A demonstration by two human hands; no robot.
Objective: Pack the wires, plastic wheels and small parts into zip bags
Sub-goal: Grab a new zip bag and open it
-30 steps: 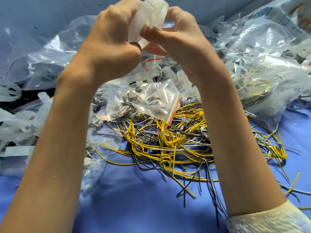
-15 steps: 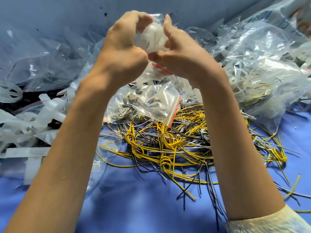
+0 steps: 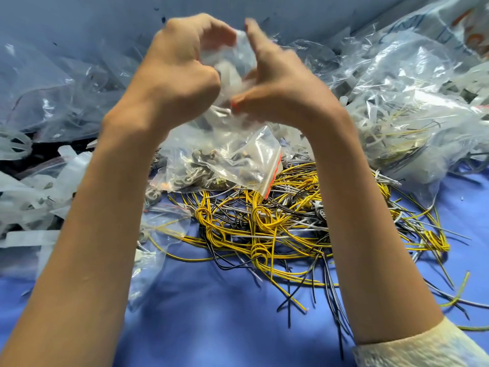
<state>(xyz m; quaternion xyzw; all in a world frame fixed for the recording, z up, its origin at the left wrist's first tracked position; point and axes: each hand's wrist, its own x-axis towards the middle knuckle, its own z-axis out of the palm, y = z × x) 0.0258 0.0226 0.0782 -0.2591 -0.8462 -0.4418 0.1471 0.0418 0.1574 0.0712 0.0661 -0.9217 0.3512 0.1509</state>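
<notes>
1. Head view — the left hand and right hand, raised and blurred, both grip a clear zip bag between them.
2. Yellow, black and white wires lie heaped below — on blue cloth.

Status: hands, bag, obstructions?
Left hand and right hand both grip small zip bag, raised. Contents blurred. Wire pile loose below, parts bag overlapping it. Nothing blocking hands.

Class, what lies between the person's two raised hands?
In the head view, a small clear zip bag holding a whitish plastic piece sits between the left hand and the right hand; both grip it.
</notes>
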